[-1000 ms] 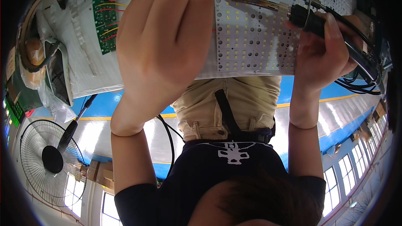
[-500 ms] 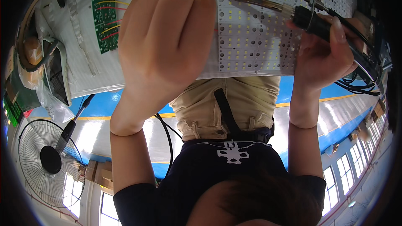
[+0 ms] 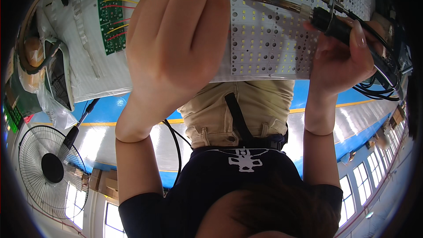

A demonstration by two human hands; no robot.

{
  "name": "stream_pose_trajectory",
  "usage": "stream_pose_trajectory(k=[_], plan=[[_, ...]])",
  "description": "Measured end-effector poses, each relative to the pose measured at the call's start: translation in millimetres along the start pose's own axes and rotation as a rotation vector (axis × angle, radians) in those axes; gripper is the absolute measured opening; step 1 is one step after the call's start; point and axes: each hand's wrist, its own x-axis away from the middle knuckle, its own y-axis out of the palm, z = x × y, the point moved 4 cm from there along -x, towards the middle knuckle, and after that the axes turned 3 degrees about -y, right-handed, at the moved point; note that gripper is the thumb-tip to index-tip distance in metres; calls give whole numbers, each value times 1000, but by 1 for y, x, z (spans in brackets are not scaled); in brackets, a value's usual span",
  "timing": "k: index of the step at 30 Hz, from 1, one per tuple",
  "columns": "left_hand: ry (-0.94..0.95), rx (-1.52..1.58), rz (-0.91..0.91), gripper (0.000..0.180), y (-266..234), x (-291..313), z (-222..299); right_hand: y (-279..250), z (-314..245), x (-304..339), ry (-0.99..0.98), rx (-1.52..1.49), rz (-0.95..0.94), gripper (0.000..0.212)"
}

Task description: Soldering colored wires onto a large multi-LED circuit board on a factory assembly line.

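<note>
R hand (image 3: 341, 64) has the soldering iron (image 3: 324, 20) by its dark handle, prob. to spare skin the metal end; its tip's by the light board's (image 3: 255, 48) L edge, on the desk (image 3: 112, 75). L hand (image 3: 176, 37) curls alongside (fingertips hidden, can't tell its grip).

Circuit board (image 3: 110, 17): green; lead wires (image 3: 125, 6) red, yellow and black. LED panel (image 3: 257, 46): white, patterned with rows of pale-yellow chips and dark round holes. Soldering iron (image 3: 325, 20): black handle, brownish metallic shaft. Person's T-shirt (image 3: 207, 169): near-black, white print.
</note>
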Motion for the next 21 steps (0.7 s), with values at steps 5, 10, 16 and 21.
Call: stream_pose_trajectory(k=[5,10,16,21], plan=[[-38,4,-11,17,-4,0,-1,-10,6,3,-99,123,74,10],[-155,189,39,18,-11,1,-17,-7,-3,-1,196,-77,126,8],[-244,110,-9,20,-59,19,-41,-2,-4,-4,30,-16,205,10],[-115,44,-149,28,-38,17,-27,-1,-1,-1,4,27,143,12]])
